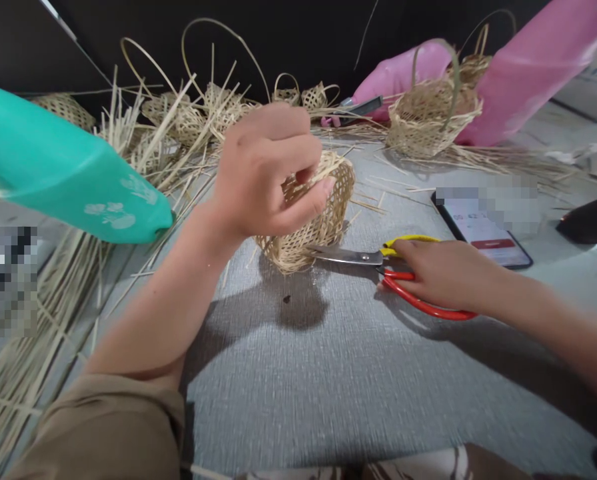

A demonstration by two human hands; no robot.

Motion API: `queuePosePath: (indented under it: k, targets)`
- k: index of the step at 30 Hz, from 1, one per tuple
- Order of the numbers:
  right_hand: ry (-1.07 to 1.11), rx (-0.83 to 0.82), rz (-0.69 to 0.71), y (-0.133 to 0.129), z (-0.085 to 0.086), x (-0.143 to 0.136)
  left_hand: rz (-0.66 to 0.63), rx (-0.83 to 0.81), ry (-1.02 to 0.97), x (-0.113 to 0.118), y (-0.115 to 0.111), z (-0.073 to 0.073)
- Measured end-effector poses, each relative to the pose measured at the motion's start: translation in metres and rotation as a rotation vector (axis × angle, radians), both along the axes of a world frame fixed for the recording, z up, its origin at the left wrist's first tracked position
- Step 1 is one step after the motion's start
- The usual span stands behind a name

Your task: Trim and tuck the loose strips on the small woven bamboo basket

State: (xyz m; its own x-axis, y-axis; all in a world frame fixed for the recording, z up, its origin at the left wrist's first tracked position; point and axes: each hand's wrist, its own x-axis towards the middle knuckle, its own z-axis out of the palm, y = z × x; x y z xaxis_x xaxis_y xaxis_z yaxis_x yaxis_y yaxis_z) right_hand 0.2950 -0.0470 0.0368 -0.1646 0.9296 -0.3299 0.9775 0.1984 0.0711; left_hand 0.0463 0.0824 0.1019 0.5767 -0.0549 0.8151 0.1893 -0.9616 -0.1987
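Note:
My left hand (pixel 266 170) is closed on the upper rim of a small woven bamboo basket (pixel 339 203), which is tilted over the grey tabletop. The hand covers much of the basket's near side and opening. In my right hand (pixel 446 273) is a pair of scissors (pixel 347 256) with one yellow and one red handle. Their blades point left, and the tips meet the basket's lower wall. The blades look closed or nearly so; whether a strip lies between them I cannot tell. A small dark bit (pixel 286 299) lies on the table below the basket.
A phone (pixel 511 252) lies beyond my right hand. A green bottle (pixel 103 193) leans in at the left above bundled bamboo strips (pixel 43 333). Finished baskets, one with a handle (pixel 418 117), stand at the back near pink bottles (pixel 528 80) and a cutting tool (pixel 361 110).

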Motion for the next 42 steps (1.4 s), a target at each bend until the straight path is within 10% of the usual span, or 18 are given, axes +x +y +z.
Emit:
queuePosePath:
  k: [10, 30, 42]
  targets:
    - [-0.094, -0.078, 0.064, 0.000, 0.004, -0.036, 0.053, -0.025, 0.044, -0.002, -0.003, -0.001]
    - [-0.049, -0.014, 0.095, 0.004, 0.003, -0.025, 0.095, -0.072, 0.089, -0.005, -0.002, 0.002]
    - [-0.058, -0.084, 0.016, 0.006, 0.004, -0.048, 0.309, -0.382, 0.340, -0.007, -0.012, 0.007]
